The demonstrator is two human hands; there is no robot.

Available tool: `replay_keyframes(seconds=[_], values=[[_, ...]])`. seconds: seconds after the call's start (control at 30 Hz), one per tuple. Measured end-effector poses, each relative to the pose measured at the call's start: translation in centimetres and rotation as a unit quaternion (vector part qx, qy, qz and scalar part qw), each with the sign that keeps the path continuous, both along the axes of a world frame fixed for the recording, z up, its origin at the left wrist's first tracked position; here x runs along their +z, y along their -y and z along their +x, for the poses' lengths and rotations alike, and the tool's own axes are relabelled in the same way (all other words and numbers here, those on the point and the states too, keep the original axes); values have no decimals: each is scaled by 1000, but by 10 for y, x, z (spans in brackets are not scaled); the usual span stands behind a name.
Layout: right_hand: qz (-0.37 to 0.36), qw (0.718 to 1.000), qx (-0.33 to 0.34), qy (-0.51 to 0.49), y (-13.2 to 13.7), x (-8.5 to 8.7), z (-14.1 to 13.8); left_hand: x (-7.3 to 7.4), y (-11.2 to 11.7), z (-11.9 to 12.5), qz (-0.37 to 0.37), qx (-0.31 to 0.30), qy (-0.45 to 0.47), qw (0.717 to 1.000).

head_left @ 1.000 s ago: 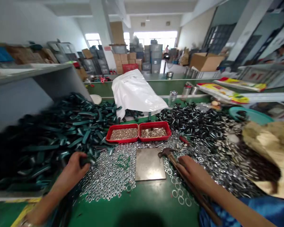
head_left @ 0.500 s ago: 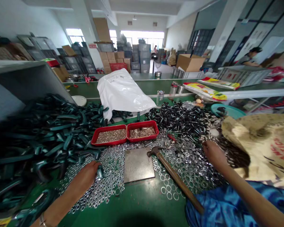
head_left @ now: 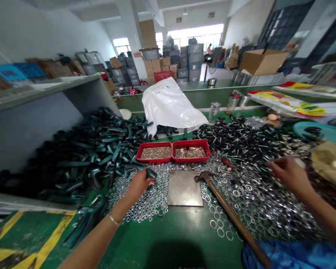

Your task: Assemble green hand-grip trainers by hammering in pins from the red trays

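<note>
Shifting closer to the square steel plate (head_left: 184,188) since the earlier frame, the left hand (head_left: 138,185) is pinching a dark green moulded plastic piece (head_left: 150,173) in narrowly closed fingers, just left of the plate. Further left, a heap of similar glossy green-black pieces (head_left: 86,157) is spilling out from under a grey shelf (head_left: 30,112). Bright zinc nuts (head_left: 140,201) are lying against the plate's left side, and two red trays (head_left: 173,151) of small brass-coloured parts are sitting behind it. A wood-handled hammer (head_left: 232,213) is lying just beside its right edge. Further right, the right hand (head_left: 289,175) is hovering over ridged steel washers (head_left: 254,198), its fingers loosely curved; whether they hold anything is too unclear to tell. Green workbench (head_left: 162,239) is stretching beneath everything, while stacked crates and cartons (head_left: 156,63) are filling the hall beyond the plate.
</note>
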State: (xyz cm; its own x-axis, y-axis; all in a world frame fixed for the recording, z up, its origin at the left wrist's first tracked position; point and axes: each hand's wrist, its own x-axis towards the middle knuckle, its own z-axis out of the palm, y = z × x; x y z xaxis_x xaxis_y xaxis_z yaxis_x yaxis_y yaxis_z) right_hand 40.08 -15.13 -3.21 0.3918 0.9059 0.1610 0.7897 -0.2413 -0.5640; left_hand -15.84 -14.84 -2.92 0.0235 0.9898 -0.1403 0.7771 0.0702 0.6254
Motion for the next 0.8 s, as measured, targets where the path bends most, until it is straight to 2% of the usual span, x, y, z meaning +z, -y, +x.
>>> replay_keyframes(seconds=[0.07,0.13,0.17,0.2,0.3,0.37,0.43,0.53,0.6,0.7,0.8], values=[[-19,984,86,-154,-10,0,-39,0,-1,23,3,13,187,982],[-65,938,196,-280,-21,1,-85,-2,-2,53,-29,14,339,940],[-82,913,233,-324,-27,1,-108,-4,-1,68,-50,11,393,918],[-88,903,255,-335,-33,1,-128,-5,-1,82,-65,7,431,900],[-70,920,234,-307,-47,0,-168,-8,4,110,-75,-3,480,874],[-73,913,228,-329,-49,-2,-180,-11,6,118,-80,-6,503,861],[-98,863,254,-425,-45,-6,-186,-13,8,122,-99,-1,530,842],[-127,746,272,-594,-34,-14,-195,-16,7,129,-124,22,557,821],[-133,700,255,-654,-28,-18,-204,-16,5,136,-126,39,575,807],[-129,667,226,-698,-21,-17,-218,-15,1,145,-107,67,598,791],[-139,666,256,-686,-14,-8,-229,-16,1,151,-85,87,592,796]])
